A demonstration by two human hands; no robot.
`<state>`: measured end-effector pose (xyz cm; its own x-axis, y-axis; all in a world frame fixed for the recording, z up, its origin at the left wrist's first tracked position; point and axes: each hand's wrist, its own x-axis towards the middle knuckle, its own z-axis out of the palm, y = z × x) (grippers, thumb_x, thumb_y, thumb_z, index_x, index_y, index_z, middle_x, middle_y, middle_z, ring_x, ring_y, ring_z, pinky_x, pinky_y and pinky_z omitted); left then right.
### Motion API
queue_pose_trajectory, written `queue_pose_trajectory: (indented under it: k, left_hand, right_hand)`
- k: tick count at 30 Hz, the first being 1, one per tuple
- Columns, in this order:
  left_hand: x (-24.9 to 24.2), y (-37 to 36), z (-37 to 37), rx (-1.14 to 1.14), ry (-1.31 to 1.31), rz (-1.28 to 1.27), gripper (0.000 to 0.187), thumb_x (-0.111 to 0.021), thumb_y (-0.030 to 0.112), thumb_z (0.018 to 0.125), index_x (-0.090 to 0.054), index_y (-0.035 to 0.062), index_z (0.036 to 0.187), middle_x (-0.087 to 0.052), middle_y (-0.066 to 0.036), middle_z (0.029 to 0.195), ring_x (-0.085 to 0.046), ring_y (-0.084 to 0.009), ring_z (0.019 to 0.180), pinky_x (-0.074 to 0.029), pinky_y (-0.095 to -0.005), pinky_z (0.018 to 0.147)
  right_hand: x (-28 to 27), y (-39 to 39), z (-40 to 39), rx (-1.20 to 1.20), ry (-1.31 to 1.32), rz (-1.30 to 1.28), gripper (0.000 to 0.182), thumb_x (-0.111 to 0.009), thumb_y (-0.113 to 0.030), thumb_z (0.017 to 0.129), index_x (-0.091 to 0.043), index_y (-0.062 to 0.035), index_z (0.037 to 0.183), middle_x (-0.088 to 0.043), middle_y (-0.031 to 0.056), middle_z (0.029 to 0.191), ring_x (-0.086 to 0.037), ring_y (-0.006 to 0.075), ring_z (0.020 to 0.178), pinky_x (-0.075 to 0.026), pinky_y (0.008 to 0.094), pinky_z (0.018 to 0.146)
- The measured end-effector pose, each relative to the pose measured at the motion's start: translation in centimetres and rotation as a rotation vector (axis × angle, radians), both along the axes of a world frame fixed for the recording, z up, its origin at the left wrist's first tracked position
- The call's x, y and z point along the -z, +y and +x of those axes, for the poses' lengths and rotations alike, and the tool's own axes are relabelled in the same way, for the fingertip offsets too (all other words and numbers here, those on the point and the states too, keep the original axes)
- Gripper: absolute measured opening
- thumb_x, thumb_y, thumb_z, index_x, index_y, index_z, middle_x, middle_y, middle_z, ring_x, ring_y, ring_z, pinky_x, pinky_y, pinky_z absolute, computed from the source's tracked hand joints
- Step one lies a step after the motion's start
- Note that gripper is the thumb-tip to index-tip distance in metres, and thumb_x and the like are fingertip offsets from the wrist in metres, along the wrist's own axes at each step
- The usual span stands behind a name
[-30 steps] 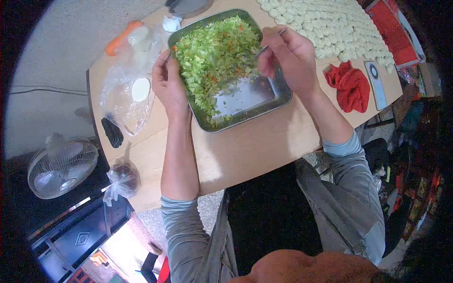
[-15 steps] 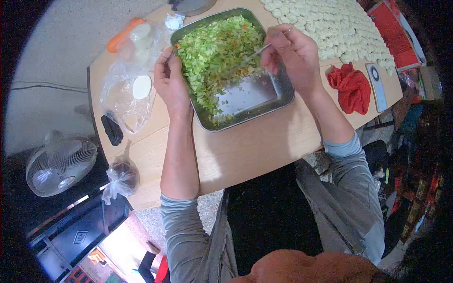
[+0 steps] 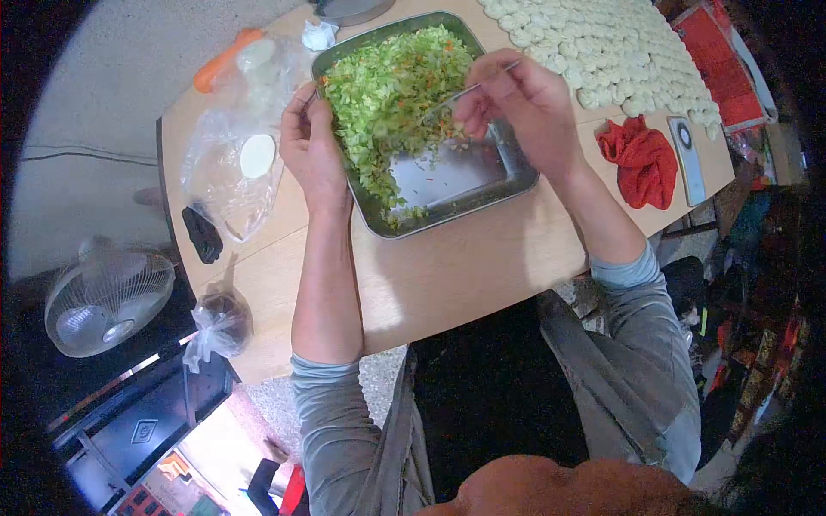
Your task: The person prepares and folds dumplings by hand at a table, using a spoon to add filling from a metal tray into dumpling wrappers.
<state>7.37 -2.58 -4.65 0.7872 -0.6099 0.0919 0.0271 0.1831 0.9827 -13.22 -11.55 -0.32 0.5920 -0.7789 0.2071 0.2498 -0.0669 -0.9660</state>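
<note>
A deep rectangular metal tray [image 3: 447,179] sits on the table in front of me. Finely chopped green vegetables with orange bits [image 3: 391,77] are heaped over its far and left side, and bare metal shows at the near right. My left hand [image 3: 315,159] is closed on the tray's left rim, thumb on the inner side. In my right hand [image 3: 535,112], above the tray's right side, is a thin metal spoon [image 3: 463,94], pinched by its handle. Its lower end reaches into the vegetables, where it is blurred and partly covered.
Rows of pale dough pieces [image 3: 602,52] cover the far right. A red cloth [image 3: 641,163] and a phone [image 3: 687,162] lie at the right edge. Leftward are a clear plastic bag [image 3: 215,159], an orange object [image 3: 213,73], a black object [image 3: 202,234] and a tied bag [image 3: 222,322].
My right hand has shifted slightly left with the spoon, whose lower end is now further into the heap. Vegetables there have been stirred. My left hand stays on the rim.
</note>
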Motion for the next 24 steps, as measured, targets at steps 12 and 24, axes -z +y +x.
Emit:
queue_pose_trajectory:
  k: [12, 24]
  left_hand:
    - [-0.2, 0.1, -0.1, -0.001, -0.028, -0.003, 0.029, -0.058, 0.007, 0.093, -0.059, -0.0036, 0.12, -0.065, -0.01, 0.112, -0.06, -0.0151, 0.102, -0.046, -0.0275, 0.092]
    - [-0.1, 0.1, 0.0, 0.007, 0.012, -0.012, 0.029, -0.06, 0.008, 0.093, -0.059, -0.0022, 0.12, -0.064, -0.007, 0.11, -0.058, -0.0129, 0.099, -0.046, -0.0262, 0.09]
  right_hand:
    - [-1.3, 0.7, -0.6, -0.328, 0.348, 0.028, 0.022, -0.052, -0.02, 0.101, -0.06, -0.0014, 0.093, -0.065, 0.0082, 0.067, -0.06, 0.011, 0.053, -0.048, 0.0228, 0.048]
    - [-0.2, 0.7, -0.9, -0.189, 0.093, 0.007, 0.025, -0.052, -0.021, 0.102, -0.06, 0.0007, 0.093, -0.067, 0.0095, 0.07, -0.062, 0.012, 0.058, -0.05, 0.0245, 0.052]
